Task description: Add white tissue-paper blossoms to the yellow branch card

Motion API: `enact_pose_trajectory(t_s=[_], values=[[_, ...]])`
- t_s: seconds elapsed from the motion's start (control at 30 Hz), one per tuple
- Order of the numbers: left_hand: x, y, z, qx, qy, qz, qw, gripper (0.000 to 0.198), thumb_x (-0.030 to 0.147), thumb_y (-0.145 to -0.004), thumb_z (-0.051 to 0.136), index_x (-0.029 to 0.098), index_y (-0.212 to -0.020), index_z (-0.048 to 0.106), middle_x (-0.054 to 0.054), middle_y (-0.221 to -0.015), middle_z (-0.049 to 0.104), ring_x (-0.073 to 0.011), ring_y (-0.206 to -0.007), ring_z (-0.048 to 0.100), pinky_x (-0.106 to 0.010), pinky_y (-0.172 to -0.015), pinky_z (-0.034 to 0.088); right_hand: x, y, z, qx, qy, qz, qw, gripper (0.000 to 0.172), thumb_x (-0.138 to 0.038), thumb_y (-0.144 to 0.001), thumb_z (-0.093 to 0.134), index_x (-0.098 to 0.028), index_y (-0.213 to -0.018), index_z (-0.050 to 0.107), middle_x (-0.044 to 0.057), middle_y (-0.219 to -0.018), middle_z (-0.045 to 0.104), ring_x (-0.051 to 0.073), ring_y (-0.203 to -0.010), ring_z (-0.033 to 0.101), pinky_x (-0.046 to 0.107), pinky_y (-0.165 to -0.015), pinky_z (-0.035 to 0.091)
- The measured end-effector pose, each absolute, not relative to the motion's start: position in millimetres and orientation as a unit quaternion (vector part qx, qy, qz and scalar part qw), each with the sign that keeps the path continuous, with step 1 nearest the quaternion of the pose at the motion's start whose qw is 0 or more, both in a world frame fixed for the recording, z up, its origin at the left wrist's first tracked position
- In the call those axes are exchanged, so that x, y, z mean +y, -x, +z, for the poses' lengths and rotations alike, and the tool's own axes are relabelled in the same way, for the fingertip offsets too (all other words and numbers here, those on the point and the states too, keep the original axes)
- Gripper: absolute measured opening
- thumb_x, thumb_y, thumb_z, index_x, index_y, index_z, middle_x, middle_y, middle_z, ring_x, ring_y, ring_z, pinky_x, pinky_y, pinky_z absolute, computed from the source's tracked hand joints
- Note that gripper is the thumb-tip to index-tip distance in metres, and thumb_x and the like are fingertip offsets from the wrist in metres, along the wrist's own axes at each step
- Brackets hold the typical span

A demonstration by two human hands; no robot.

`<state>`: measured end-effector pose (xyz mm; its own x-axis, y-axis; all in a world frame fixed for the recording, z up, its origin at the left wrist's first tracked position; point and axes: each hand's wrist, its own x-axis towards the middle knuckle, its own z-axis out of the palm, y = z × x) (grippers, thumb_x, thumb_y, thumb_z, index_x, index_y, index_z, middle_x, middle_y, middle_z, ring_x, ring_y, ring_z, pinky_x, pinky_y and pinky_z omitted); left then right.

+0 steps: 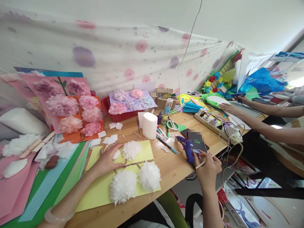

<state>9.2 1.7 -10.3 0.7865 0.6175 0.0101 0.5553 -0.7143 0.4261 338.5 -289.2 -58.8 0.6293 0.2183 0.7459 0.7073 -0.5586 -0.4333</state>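
A sheet of yellow paper (95, 190) lies in front of me with several fluffy white paper flowers (123, 186) and a brown drawn branch (140, 162) on it. My left hand (110, 160) rests on the sheet with thumb and fingers spread. Between them is a small white piece (116, 154). At the table's front edge, my right hand (207, 166) is closed on a thin pale stick (200, 164). Its fingertips are right by the handle of a purple glue gun (186, 147); whether they touch it I cannot tell. Under the gun lies a dark phone (198, 139).
A white paper roll (149, 125), scissors (173, 124) and markers (168, 144) stand or lie ahead. The red basket (121, 117) is behind. A power strip (218, 126) with cables sits at right, near another person's hand (229, 109). Coloured paper (42, 196) is stacked left.
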Motion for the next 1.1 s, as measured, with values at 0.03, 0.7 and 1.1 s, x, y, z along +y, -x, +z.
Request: enact_pose_trajectory(t_s=[0.03,0.7,1.1], values=[[1,-9,-10,0.319,-0.923,0.077,0.201,0.080,0.052,-0.069,0.078,0.026,-0.139,0.050,-0.014,-0.149,0.052,-0.0370,-0.142,0.040,-0.059,-0.120,0.014,-289,-338,-58,-0.282,0.822,-0.322,0.376,0.031,-0.050,-0.089,0.055,-0.020,-0.087,0.062,0.013,-0.096,0.072,0.033,-0.103,0.055,0.050,-0.096,0.035],[10,19,-20,0.321,-0.930,0.094,0.153,0.055,0.048,-0.090,0.052,0.025,-0.141,0.050,-0.011,-0.149,0.052,-0.0316,-0.138,0.045,-0.056,-0.119,0.017,-288,-338,-57,-0.268,0.830,-0.320,0.369,0.033,-0.050,-0.087,0.054,-0.019,-0.086,0.064,0.013,-0.095,0.073,0.032,-0.100,0.057,0.046,-0.093,0.034],[17,26,-23,0.303,-0.936,0.121,0.133,0.048,0.045,-0.096,0.039,0.026,-0.137,0.056,-0.010,-0.145,0.057,-0.0290,-0.135,0.048,-0.054,-0.117,0.026,-288,-334,-53,-0.264,0.836,-0.307,0.369,0.031,-0.048,-0.089,0.053,-0.019,-0.086,0.063,0.012,-0.094,0.071,0.033,-0.105,0.054,0.049,-0.096,0.034]])
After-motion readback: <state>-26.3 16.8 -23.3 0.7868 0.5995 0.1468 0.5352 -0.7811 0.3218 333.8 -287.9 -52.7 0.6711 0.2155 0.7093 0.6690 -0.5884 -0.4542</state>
